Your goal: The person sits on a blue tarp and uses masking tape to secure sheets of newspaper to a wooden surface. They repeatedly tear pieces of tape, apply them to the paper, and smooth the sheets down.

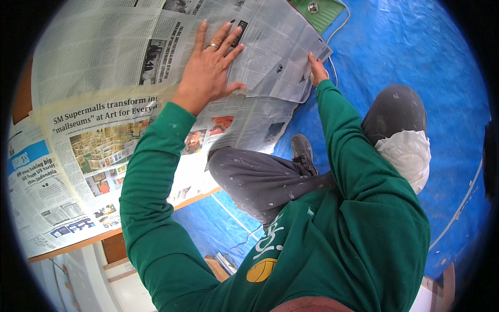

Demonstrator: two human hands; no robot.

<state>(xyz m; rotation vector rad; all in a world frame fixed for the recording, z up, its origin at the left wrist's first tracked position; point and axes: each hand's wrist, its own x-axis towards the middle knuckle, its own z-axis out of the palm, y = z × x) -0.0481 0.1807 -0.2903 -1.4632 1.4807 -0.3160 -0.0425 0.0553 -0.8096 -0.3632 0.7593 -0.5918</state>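
Newspaper sheets [117, 50] cover a wide surface with an orange-brown wooden edge [78, 243]. My left hand [210, 64], a ring on one finger, rests flat on the upper sheet with its fingers spread. At that sheet's right corner, my right hand [319, 72] has its thumb on the paper and its other fingers mostly hidden, pinching the edge. A pale strip of masking tape [105, 97] runs across the seam between the upper sheet and the lower newspaper page [113, 144]. Near my right hand, a loose flap overlaps the page below.
Blue plastic sheeting [409, 50] covers the floor. A green ridged tray [317, 13] lies beyond the paper's right corner, with a white cord [341, 27] beside it. White cloth or padding [407, 158] wraps my right knee. Bundled items [226, 263] lie below the wooden edge.
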